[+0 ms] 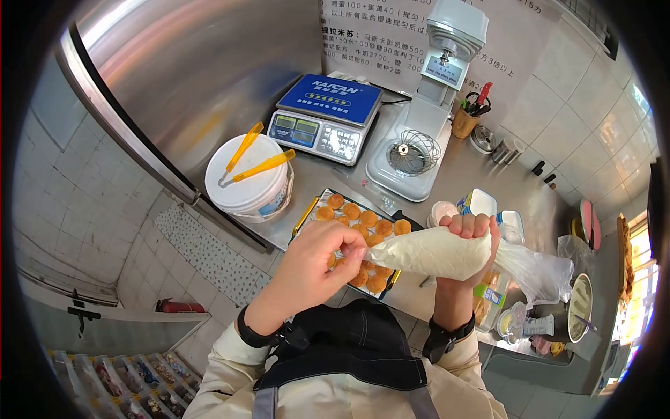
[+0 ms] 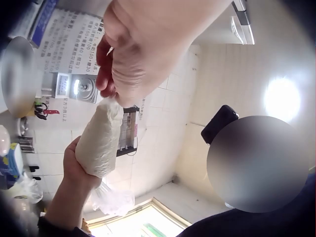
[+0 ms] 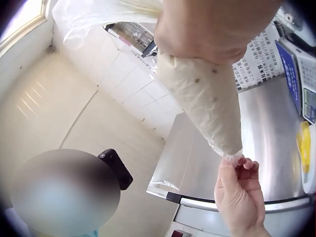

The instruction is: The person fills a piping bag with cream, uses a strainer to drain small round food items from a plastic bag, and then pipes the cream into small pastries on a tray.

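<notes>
A plump piping bag [image 1: 436,253] of pale cream lies level in the air between my hands, over the near side of a baking tray [image 1: 392,283]. My right hand [image 1: 469,234] grips its gathered wide end, and the loose clear plastic [image 1: 537,272] trails off beyond the fist. At the narrow tip, my left hand [image 1: 317,262] pinches the plastic between thumb and fingers, as the right wrist view shows with the left fingertips [image 3: 242,165]. Round golden cakes [image 1: 351,210] sit in rows on the tray, partly hidden behind the left hand and bag.
Left of the tray stands a white bucket [image 1: 244,199] with two orange-handled tools [image 1: 262,166] on its lid. A blue-topped scale [image 1: 328,112] and a stand mixer [image 1: 419,133] are behind. Containers [image 1: 478,202] and a metal bowl [image 1: 581,307] line the right side of the counter.
</notes>
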Available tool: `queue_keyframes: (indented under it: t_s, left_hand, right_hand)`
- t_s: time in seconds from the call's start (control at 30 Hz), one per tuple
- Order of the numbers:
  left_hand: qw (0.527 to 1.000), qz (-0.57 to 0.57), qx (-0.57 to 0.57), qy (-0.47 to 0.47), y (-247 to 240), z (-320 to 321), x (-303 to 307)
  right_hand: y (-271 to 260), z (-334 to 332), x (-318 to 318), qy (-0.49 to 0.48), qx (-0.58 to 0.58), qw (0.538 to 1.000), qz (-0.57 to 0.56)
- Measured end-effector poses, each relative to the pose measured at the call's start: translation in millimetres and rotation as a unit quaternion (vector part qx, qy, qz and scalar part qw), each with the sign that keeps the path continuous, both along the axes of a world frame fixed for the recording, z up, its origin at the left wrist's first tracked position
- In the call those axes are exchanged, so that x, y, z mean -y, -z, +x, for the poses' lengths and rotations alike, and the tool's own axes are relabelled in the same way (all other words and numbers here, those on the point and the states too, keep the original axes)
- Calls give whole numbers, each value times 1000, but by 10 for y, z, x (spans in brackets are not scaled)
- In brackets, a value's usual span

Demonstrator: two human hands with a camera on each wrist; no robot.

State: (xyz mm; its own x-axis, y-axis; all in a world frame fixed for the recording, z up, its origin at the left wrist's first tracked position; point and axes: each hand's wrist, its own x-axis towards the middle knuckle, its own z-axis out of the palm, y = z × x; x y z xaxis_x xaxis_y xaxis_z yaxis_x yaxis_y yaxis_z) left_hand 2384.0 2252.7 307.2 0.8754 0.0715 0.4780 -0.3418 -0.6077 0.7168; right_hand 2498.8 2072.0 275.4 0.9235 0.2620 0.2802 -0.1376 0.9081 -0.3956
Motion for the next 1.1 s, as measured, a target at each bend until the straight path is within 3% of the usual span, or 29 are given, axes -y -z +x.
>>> queue_keyframes:
  t_s: [0.03,0.2,0.27,0.3,0.33,0.37,0.4,0.43,0.5,0.57,0.67,0.83,0.9,1.07,1.1]
  left_hand:
    - [999,40,15,-21,12,6,9]
    - [998,-2,45,-53,199,58,10]
    - [995,1,55,-78,271,25,-129]
    - [991,-12,37,-130,287,-16,-303]
    - [982,-25,20,-184,320,-54,-479]
    - [980,-25,17,-195,399,-84,-661]
    - [976,-52,-25,-209,530,-119,-848]
    - [970,-78,-67,-221,703,-143,-974]
    - [980,32,-78,-180,1253,-112,-1099]
    - [973,113,-149,-138,1640,-67,-1030]
    - [964,148,-190,-116,2122,20,-924]
    - [928,161,-279,-186,2304,117,-750]
    - [926,156,-282,-198,2338,127,-704]
    - [908,150,-317,-231,2349,136,-754]
    - [911,15,-342,-230,2140,120,-722]
  right_hand:
    - [0,-7,-8,8,-21,1000,-9]
    - [145,91,88,-18,-70,997,0]
    - [491,332,375,-131,-146,957,212]
    - [672,433,614,-26,-50,985,161]
    - [631,513,753,-96,19,951,295]
    - [431,408,825,-1,94,982,164]
    - [429,453,998,15,172,978,114]
    - [479,508,1195,55,165,979,109]
    - [571,562,1526,82,116,979,147]
    - [340,397,1388,20,132,985,108]
    - [304,312,1290,0,102,994,50]
    - [607,314,1425,13,-16,996,91]
    - [722,334,1457,39,15,998,48]
    - [819,364,1413,45,-67,997,5]
    - [834,407,1365,38,-70,997,6]
